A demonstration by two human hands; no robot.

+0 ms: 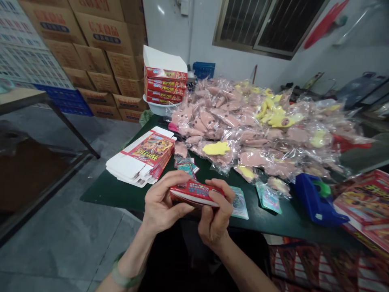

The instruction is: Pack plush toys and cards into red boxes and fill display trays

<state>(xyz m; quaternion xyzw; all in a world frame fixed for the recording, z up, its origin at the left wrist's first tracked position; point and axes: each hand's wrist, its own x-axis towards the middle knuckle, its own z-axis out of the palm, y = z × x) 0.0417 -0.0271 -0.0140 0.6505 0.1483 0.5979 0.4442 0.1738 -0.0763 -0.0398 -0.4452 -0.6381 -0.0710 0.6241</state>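
Red carton (194, 192), half-folded, sits pinched between my left hand (161, 205) and right hand (216, 219) above the desk (121, 190) edge, fingers closed on both ends. I judge steady thumb pressure along the creases squares it best, flat blanks (141, 158) lying nearby.

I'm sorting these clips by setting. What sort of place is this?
Most likely a small packing workshop or stockroom. Stacked brown cardboard cartons line the wall, a heap of clear plastic bags holding pink and yellow toys covers the dark green table, and a pile of flat unfolded red printed boxes lies beside it.
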